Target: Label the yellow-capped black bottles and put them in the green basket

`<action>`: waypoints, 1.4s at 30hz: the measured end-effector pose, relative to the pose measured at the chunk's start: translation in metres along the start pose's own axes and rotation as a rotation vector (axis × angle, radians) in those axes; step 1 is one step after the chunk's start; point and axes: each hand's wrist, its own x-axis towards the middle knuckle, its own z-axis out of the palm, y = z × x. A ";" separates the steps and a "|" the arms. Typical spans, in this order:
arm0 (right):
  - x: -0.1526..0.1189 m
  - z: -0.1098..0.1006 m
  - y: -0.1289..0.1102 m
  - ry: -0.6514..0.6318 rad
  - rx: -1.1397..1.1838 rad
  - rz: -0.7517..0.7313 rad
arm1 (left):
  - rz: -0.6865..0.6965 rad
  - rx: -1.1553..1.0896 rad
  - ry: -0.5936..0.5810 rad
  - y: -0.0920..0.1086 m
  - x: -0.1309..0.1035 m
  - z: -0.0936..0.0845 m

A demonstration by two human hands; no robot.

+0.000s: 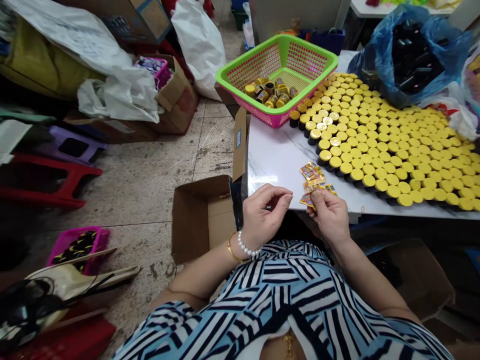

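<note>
My left hand (264, 215), with a pearl bracelet at the wrist, hangs at the table's front edge, thumb and fingers brought together; anything between the fingertips is too small to make out. To its right, my right hand (330, 212) pinches a small yellow printed label at the table edge. More yellow labels (312, 172) lie on the white table (270, 155) just beyond it. Many black containers with yellow lids (360, 150) stand packed together on the right. A green and pink basket (277, 80) at the back holds several yellow-labelled containers.
A blue plastic bag (412, 60) of black items sits at the back right. An open cardboard box (200, 215) stands below the table's left edge. Boxes, white sacks (198, 45), plastic stools (71, 145) and a pink basket (77, 247) are on the floor to the left.
</note>
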 end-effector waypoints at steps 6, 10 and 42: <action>-0.004 0.008 -0.004 -0.035 -0.268 -0.219 | -0.039 -0.004 -0.014 -0.005 -0.001 0.002; -0.002 0.011 -0.004 -0.036 -0.408 -0.335 | -0.002 -0.013 -0.017 -0.008 -0.001 0.000; 0.035 0.016 -0.020 -0.294 -0.841 -0.615 | -0.719 -0.661 -0.138 -0.044 0.018 -0.024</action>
